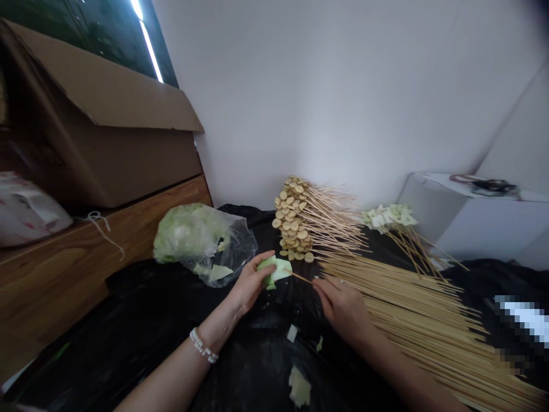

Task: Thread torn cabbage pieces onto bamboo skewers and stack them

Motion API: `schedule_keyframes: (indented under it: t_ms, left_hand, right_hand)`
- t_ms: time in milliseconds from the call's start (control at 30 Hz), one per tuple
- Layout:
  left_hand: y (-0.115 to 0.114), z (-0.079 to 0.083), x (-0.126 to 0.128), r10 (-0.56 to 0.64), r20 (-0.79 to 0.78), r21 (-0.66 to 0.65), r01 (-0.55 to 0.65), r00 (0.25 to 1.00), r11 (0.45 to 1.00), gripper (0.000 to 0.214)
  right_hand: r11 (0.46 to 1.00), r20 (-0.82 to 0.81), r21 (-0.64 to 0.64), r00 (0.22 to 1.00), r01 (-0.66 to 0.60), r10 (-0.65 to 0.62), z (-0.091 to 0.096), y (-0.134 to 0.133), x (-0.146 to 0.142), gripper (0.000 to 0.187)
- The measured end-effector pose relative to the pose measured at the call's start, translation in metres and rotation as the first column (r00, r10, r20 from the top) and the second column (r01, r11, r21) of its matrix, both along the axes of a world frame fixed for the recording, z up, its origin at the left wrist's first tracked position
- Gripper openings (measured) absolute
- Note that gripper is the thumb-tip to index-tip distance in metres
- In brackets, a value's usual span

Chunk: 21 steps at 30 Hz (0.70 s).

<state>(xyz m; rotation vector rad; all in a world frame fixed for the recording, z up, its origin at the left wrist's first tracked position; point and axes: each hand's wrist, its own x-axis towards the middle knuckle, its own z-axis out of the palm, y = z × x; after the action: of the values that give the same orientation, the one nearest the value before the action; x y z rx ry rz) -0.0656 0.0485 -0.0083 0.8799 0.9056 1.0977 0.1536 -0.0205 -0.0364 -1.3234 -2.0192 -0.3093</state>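
Note:
My left hand (249, 285) is closed around pale green cabbage pieces (281, 269), thumb pressed on top. A thin wooden skewer (302, 278) runs from the cabbage to my right hand (343, 303), whose fingers pinch its other end. The skewer's tip is hidden in the leaves. Just beyond my hands lies a pile of skewered round pale slices (294, 217), their sticks pointing right. A clear plastic bag of cabbage (193, 234) rests to the left of my left hand. Under my right forearm and beyond it spread many bare skewers (420, 309).
Cabbage skewers (388, 217) lie at the back right, beside a white box (454, 212). Loose cabbage scraps (299, 387) sit on the black plastic sheet (240, 366). A cardboard box (128, 154) stands on a wooden surface (38, 274) at the left. A white wall (334, 86) closes the back.

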Motion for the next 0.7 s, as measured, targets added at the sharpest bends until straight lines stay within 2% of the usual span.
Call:
schedule_keyframes:
  t_ms: [233, 700]
  left_hand:
    - [-0.0007, 0.0082, -0.0004, -0.013, 0.041, -0.053, 0.016, 0.999, 0.998, 0.049]
    - [0.0003, 0.0068, -0.0038, -0.085, 0.085, -0.052, 0.09, 0.993, 0.995, 0.047]
  right_hand:
    - [0.997, -0.054, -0.055, 0.997, -0.062, 0.059, 0.0017, -0.0002, 0.0007, 0.027]
    - [0.993, -0.06, -0.049, 0.992, -0.111, 0.108, 0.0018, 0.0001, 0.0001, 0.027]
